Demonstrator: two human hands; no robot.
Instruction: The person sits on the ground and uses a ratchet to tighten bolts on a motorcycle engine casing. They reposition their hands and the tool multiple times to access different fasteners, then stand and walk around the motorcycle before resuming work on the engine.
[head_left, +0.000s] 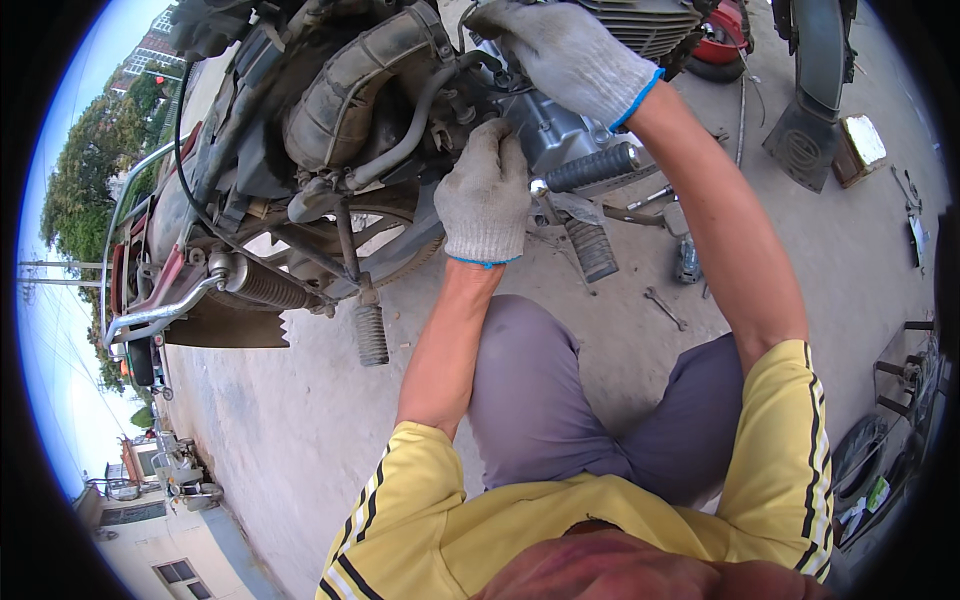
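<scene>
A motorcycle with its side parts exposed stands before me. My left hand (484, 195), in a white knit work glove, reaches up to the engine just behind its silver crankcase (559, 131). Its fingers are curled together, and whatever they may grip is hidden. Higher up, my right hand (566, 60), gloved the same way, bends over the top of the crankcase below the finned cylinder (637, 26). The glove covers its fingertips. Left of both hands are a dusty intake duct (330, 112) and a grey bent hose (409, 146). A ribbed rubber footpeg (589, 169) juts out beneath my right wrist.
A wrench (664, 309) and a power tool (687, 259) lie on the concrete floor (337, 435). Beyond the engine sits a red basin (720, 34). A box (860, 150) rests beside the front mudguard flap (806, 146). A rear footpeg (370, 330) sticks out at left.
</scene>
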